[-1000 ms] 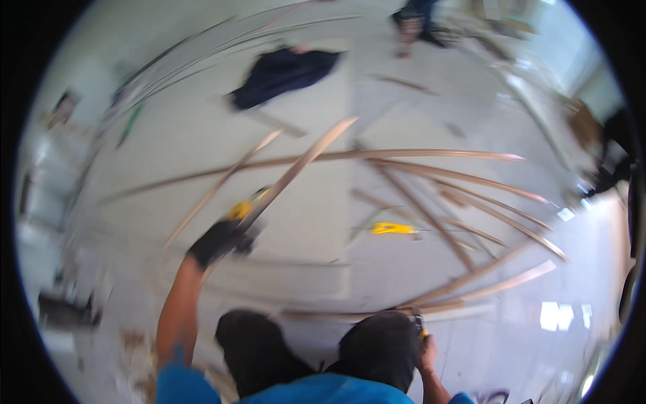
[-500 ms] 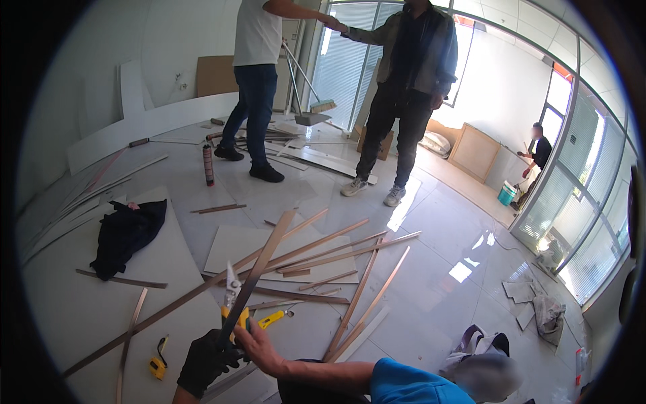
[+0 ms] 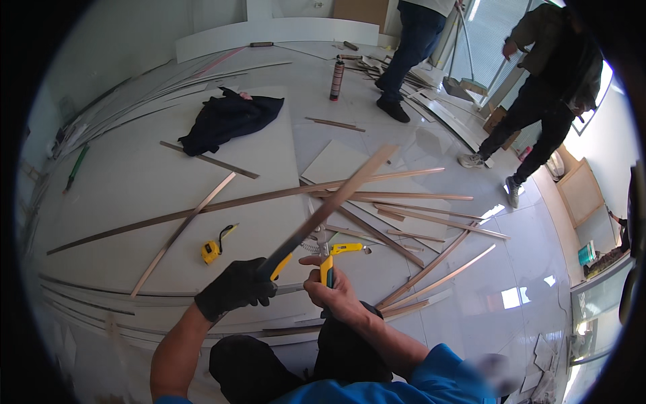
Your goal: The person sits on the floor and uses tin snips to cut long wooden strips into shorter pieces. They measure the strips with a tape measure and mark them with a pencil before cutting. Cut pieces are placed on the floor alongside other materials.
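My left hand (image 3: 234, 288), in a black glove, is closed around the lower end of a flat bronze-coloured strip (image 3: 350, 187), which slants up and away to the right. One yellow handle shows against that glove. My bare right hand (image 3: 338, 294) grips the other yellow-and-dark handle of the metal snips (image 3: 328, 271); the handles are spread wide, and the strip partly hides the grey head. Just beyond the snips lies a yellow utility knife (image 3: 347, 248). A yellow tape measure (image 3: 211, 252) rests on the white board, left of my hands.
Several bronze strips (image 3: 431, 219) lie crossed on the floor ahead. Dark clothing (image 3: 232, 120) is on the large white board (image 3: 161, 161). A spray can (image 3: 337, 79) stands farther off. Two people (image 3: 414, 47) stand beyond, one near a broom (image 3: 474, 86); another is partly visible at far right.
My view has swung left and down. My right hand has moved away from my left, and the snips' handles are now spread apart. The two standing people's hands no longer meet in view.
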`<move>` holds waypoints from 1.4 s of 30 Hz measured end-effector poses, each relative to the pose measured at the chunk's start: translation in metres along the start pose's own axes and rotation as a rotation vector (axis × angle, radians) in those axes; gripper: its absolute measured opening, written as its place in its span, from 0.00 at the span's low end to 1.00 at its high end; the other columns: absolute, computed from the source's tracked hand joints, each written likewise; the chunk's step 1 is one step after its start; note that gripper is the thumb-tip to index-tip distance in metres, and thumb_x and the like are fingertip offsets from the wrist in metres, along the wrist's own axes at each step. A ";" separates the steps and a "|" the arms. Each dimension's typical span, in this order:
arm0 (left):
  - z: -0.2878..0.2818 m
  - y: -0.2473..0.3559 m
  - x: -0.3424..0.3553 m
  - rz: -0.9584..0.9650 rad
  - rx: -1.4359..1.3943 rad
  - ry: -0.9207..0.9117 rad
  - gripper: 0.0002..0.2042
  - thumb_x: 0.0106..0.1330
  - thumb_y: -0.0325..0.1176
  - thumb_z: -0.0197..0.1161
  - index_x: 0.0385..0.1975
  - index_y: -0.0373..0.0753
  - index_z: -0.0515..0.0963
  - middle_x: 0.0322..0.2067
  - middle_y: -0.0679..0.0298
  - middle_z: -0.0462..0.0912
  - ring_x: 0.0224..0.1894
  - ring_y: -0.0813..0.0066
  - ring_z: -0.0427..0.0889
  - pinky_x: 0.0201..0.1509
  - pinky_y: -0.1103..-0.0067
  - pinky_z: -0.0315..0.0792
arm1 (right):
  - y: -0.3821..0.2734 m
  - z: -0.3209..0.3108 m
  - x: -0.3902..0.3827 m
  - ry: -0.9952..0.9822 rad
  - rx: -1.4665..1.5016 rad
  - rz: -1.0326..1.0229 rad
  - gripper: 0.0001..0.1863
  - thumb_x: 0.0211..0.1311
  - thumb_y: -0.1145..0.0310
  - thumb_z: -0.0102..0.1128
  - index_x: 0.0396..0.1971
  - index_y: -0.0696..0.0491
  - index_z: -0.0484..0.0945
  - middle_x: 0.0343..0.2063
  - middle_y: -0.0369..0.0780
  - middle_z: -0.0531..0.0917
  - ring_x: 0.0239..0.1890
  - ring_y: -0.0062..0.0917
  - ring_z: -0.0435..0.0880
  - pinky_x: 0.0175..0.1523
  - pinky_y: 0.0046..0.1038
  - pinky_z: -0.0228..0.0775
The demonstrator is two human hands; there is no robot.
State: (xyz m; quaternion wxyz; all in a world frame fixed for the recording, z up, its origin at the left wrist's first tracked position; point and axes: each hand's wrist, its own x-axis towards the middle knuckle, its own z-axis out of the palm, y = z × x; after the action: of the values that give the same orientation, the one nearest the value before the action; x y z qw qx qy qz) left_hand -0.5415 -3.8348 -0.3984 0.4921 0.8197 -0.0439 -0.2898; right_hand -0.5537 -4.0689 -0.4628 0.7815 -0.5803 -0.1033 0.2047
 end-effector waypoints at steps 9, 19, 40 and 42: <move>0.017 0.006 0.023 0.111 0.285 -0.126 0.14 0.65 0.35 0.64 0.46 0.35 0.75 0.27 0.63 0.85 0.27 0.78 0.85 0.29 0.80 0.79 | 0.022 -0.001 0.013 -0.250 0.618 -0.006 0.43 0.56 0.57 0.58 0.70 0.55 0.53 0.68 0.46 0.61 0.72 0.33 0.56 0.73 0.42 0.46; -0.015 -0.094 0.021 0.329 0.870 0.276 0.17 0.63 0.49 0.64 0.39 0.41 0.77 0.23 0.60 0.82 0.27 0.61 0.84 0.31 0.69 0.75 | -0.002 -0.100 0.000 0.180 0.437 -0.258 0.30 0.60 0.61 0.58 0.59 0.58 0.63 0.50 0.43 0.74 0.56 0.35 0.75 0.66 0.41 0.62; 0.063 -0.052 0.075 0.629 0.408 0.399 0.20 0.58 0.32 0.70 0.51 0.38 0.77 0.33 0.59 0.82 0.32 0.68 0.83 0.37 0.75 0.77 | 0.000 -0.058 0.004 0.200 0.362 -0.070 0.28 0.62 0.62 0.58 0.58 0.58 0.63 0.48 0.42 0.75 0.55 0.32 0.76 0.64 0.39 0.65; 0.066 -0.045 0.083 0.695 0.512 0.419 0.18 0.60 0.32 0.69 0.50 0.39 0.78 0.32 0.59 0.82 0.31 0.68 0.83 0.36 0.75 0.77 | 0.002 -0.064 0.003 0.218 0.287 -0.045 0.29 0.62 0.59 0.61 0.58 0.59 0.64 0.50 0.42 0.75 0.55 0.31 0.76 0.63 0.37 0.66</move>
State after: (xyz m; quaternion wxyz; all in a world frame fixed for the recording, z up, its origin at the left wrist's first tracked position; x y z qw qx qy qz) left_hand -0.5172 -3.8931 -0.4950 0.3404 0.8921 -0.2852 0.0837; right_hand -0.5262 -4.1228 -0.4847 0.8672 -0.4791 -0.0004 0.1356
